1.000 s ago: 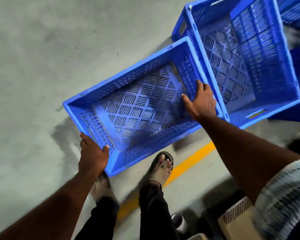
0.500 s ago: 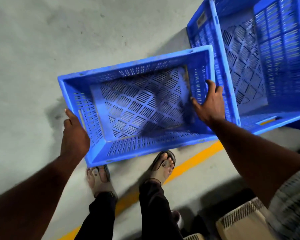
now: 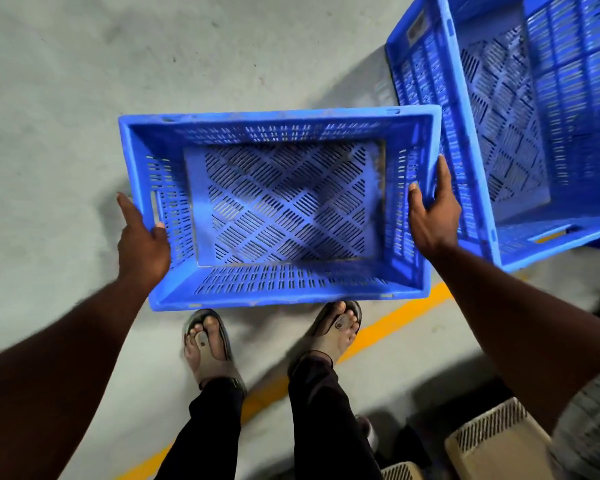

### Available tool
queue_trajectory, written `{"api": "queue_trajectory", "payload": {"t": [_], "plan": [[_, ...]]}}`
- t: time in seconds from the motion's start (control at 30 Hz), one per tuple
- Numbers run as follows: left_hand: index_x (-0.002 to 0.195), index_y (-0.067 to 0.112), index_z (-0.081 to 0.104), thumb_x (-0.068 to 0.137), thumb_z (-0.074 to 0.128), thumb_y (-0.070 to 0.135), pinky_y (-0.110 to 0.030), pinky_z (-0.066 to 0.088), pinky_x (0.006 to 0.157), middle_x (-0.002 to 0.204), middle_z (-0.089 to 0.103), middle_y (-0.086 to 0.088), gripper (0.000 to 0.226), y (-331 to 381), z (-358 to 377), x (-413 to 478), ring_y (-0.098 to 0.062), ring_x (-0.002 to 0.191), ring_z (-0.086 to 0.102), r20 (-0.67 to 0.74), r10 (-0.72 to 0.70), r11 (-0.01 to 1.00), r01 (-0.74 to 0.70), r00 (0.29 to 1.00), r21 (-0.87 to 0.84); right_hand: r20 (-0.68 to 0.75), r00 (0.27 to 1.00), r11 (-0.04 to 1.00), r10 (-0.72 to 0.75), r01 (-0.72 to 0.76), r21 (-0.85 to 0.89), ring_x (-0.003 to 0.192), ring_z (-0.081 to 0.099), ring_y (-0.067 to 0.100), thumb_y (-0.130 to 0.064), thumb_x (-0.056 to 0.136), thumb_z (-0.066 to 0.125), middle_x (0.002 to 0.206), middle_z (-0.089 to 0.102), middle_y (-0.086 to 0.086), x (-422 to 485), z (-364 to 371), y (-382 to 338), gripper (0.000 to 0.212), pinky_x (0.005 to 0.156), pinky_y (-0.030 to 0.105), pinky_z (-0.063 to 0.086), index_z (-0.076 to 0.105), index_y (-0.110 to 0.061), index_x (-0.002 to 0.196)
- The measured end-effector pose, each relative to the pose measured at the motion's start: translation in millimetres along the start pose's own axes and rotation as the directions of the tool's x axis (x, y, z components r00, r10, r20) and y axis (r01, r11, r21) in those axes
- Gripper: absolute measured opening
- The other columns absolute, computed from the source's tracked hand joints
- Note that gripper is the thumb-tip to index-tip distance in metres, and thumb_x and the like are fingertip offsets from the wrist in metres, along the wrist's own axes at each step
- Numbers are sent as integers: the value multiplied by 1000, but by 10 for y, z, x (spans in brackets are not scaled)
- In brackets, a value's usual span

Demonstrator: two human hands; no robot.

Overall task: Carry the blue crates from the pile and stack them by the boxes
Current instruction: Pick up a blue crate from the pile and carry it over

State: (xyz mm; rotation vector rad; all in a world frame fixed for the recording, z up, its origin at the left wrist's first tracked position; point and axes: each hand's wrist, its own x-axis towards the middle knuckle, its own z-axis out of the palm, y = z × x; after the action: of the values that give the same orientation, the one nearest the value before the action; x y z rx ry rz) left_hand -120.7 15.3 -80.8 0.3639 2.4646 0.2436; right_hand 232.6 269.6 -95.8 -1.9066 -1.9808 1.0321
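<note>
Grey concrete floor [image 3: 66, 81], yellow painted line [image 3: 395, 320] running diagonally under sandalled feet. Blue crate [image 3: 278, 209] held above floor, empty, just left of second blue crate [image 3: 520, 126]. Left hand [image 3: 141, 244] and right hand [image 3: 432, 216] clamp its short ends, thumbs inside. Since earlier frame: crate squared up, level.

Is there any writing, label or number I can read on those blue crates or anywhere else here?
None can be read.
The standing crate has a small label on its rim: too blurred.
The held crate and the yellow floor line show no text.
</note>
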Motion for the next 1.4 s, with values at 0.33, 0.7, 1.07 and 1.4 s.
{"api": "queue_trajectory", "payload": {"t": [0.33, 0.7, 1.07, 1.4], "plan": [[153, 40, 17, 102, 35, 39, -40, 41, 99, 133, 58, -16, 55, -136, -439, -209, -39, 115, 57, -63, 22, 997, -27, 998, -70, 83, 995, 989, -52, 63, -136, 110, 56, 41, -21, 97, 48, 135, 57, 22, -301, -155, -123, 68, 93, 43, 42, 17, -23, 157], [139, 34, 49, 103, 35, 35, -20, 53, 70, 95, 66, -6, 38, -110, -1756, -929, -24, 78, 64, -153, -11, 934, -45, 988, -355, 101, 993, 996, -69, 62, 69, 86, 46, 6, -23, 100, 49, 114, 56, -13, -754, -1047, -1128, 53, 76, 22, 39, 36, -28, 152], [121, 31, 61, 101, 37, 38, -25, 51, 63, 97, 66, -1, 33, 124, -3355, -1916, -19, 84, 67, -225, -110, 886, -7, 968, -464, 137, 985, 973, -105, 74, 217, 107, 55, 7, -53, 93, 45, 134, 56, -17, -1200, -2083, -2438, 52, 99, 41, 46, 30, -61, 142], [105, 36, 62, 99, 43, 37, -28, 47, 58, 93, 66, -4, 20, 61, -4482, -2676, -19, 73, 59, -297, -236, 789, 4, 925, -615, 223, 947, 942, -231, 160, 294, 107, 48, 16, -78, 84, 42, 117, 49, -10, -1510, -2590, -3551, 60, 100, 43, 39, 29, -64, 141]]}}
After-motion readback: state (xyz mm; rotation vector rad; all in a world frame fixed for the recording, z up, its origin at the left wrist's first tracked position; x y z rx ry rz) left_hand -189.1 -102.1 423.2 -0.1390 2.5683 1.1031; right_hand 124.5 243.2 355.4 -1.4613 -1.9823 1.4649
